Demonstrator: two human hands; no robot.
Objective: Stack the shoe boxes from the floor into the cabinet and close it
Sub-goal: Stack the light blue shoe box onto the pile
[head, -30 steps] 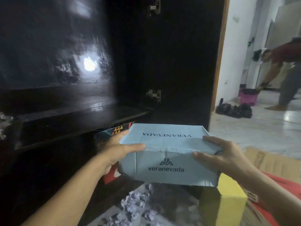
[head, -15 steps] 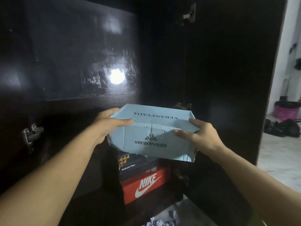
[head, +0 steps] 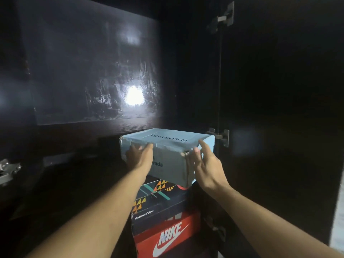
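Pale blue shoe box (head: 168,146) on top of the dark patterned box (head: 158,198) and red Nike box (head: 167,237), left hand (head: 139,157) flat against its near face, right hand (head: 204,164) spread at its right corner, perhaps just touching

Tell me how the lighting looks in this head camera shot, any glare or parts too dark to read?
Head view: very dim overall; a bright glare spot burns out on the glossy cabinet back panel, showing its scuffs. The right side is nearly black. The light blue Veranevada box, Nike box and both hands, left and right, are lit enough to read; edges look slightly soft.
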